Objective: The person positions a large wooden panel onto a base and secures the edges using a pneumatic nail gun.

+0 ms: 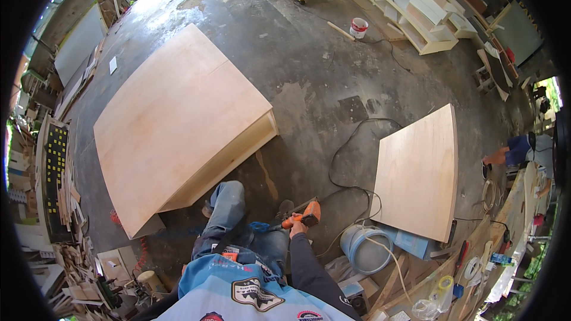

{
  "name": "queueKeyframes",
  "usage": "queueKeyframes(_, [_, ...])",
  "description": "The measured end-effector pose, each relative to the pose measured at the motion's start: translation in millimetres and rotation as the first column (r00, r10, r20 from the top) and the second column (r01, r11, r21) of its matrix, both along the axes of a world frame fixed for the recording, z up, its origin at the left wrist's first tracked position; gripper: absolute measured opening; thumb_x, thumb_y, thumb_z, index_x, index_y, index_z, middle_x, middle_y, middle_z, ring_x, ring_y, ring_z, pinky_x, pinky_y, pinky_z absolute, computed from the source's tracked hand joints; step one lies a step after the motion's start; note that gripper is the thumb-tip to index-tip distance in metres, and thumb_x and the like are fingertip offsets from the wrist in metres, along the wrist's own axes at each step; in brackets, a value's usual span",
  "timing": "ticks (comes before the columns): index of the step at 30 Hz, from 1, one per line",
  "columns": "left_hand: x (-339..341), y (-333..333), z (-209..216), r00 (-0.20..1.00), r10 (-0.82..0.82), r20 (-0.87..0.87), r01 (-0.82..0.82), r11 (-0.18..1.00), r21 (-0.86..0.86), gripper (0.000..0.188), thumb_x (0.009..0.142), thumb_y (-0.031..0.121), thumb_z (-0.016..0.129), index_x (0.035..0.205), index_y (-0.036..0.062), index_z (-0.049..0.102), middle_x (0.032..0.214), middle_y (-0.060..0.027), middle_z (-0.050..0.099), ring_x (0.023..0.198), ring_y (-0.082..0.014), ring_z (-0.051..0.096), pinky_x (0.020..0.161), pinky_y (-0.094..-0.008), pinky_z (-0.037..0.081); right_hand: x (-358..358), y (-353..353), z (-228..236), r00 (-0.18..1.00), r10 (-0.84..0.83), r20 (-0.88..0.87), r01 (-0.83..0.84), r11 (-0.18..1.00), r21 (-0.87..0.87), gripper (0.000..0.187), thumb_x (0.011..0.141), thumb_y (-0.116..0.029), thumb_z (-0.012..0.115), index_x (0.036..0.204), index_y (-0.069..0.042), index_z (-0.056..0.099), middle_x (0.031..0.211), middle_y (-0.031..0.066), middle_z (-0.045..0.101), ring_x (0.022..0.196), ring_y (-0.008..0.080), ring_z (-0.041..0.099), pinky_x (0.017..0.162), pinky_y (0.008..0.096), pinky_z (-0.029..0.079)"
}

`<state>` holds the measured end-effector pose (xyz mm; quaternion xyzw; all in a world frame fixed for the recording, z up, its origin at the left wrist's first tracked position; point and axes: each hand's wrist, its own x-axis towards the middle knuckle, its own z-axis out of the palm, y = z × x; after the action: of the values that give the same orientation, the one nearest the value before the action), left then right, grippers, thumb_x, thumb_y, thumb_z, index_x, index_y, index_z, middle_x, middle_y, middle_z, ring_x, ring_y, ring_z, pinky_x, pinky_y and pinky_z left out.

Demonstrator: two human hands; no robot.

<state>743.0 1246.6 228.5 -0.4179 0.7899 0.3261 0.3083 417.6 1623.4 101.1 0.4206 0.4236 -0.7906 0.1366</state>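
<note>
In front of my right thigh, my right hand [297,227] is closed around the handle of an orange and black nail gun [310,214]. A blue piece [259,226] shows at the tool's left end. My left hand is out of sight; only a bit of dark sleeve shows low on the left. Close by my knee stands a large plywood box [184,119] with a broad pale top and an open hollow side toward me. To the right, a smaller tapered plywood panel or box [416,172] has its pale face up.
A blue bucket [366,251] stands right of my arm, with cables near it. A black cord [333,163] crosses the floor. A red coiled hose [141,255] and wood scraps [71,273] lie left. A workbench [476,261] and another person's leg [516,150] are at right.
</note>
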Motion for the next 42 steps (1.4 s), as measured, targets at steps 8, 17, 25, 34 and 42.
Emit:
queueKeyframes(8, [-17, 6, 18, 0.993, -0.097, 0.073, 0.101, 0.993, -0.06, 0.04, 0.085, 0.043, 0.066, 0.104, 0.0085, 0.077, 0.103, -0.0202, 0.074, 0.094, -0.0378, 0.072, 0.084, -0.0469, 0.057, -3, 23, 9, 0.997, -0.02, 0.077, 0.012, 0.995, 0.097, 0.026, 0.086, 0.005, 0.074, 0.103, -0.01, 0.06, 0.112, 0.0036, 0.068, 0.106, 0.023, 0.062, 0.104, 0.0566, 0.039])
queueKeyframes(17, [-258, 8, 78, 0.67, 0.514, -0.536, -0.438, 0.856, 0.273, 0.039, 0.095, 0.027, 0.067, 0.123, 0.0002, 0.069, 0.102, -0.0111, 0.075, 0.089, -0.0177, 0.069, 0.082, -0.0328, 0.056, -78, 38, -17, 0.965, -0.087, 0.247, 0.005, 0.949, 0.315, 0.054, 0.087, -0.009, 0.08, 0.131, -0.008, 0.049, 0.128, 0.0064, 0.059, 0.121, 0.0306, 0.057, 0.108, 0.0607, 0.038])
queueKeyframes(25, [-193, 88, 38, 0.607, 0.659, -0.444, -0.634, 0.738, 0.23, 0.033, 0.094, 0.019, 0.068, 0.119, -0.0037, 0.07, 0.102, -0.0135, 0.076, 0.085, -0.0181, 0.073, 0.08, -0.0331, 0.057, -179, 21, -35, 0.836, 0.527, 0.153, -0.549, 0.804, 0.229, 0.041, 0.09, -0.018, 0.079, 0.116, 0.0, 0.053, 0.109, 0.0163, 0.064, 0.093, 0.0294, 0.069, 0.073, 0.0606, 0.061])
queueKeyframes(34, [-245, 97, -34, 0.371, 0.813, -0.449, -0.833, 0.505, 0.225, 0.029, 0.092, 0.019, 0.069, 0.112, -0.0015, 0.073, 0.096, -0.0138, 0.076, 0.084, -0.0187, 0.074, 0.079, -0.0336, 0.058, -261, -86, -30, 0.657, 0.731, 0.182, -0.74, 0.582, 0.336, 0.044, 0.09, -0.023, 0.08, 0.113, 0.005, 0.055, 0.106, 0.019, 0.065, 0.086, 0.0331, 0.071, 0.059, 0.0532, 0.067])
queueKeyframes(42, [-378, -8, -113, 0.457, 0.423, -0.782, -0.824, 0.533, -0.193, 0.05, 0.093, 0.029, 0.069, 0.132, 0.0001, 0.06, 0.136, -0.0219, 0.056, 0.126, -0.0332, 0.054, 0.106, -0.0416, 0.043, -304, -127, -119, 0.611, 0.726, 0.316, -0.783, 0.498, 0.372, 0.06, 0.086, -0.023, 0.084, 0.125, 0.009, 0.051, 0.113, 0.0209, 0.067, 0.08, 0.0335, 0.072, 0.055, 0.0478, 0.068])
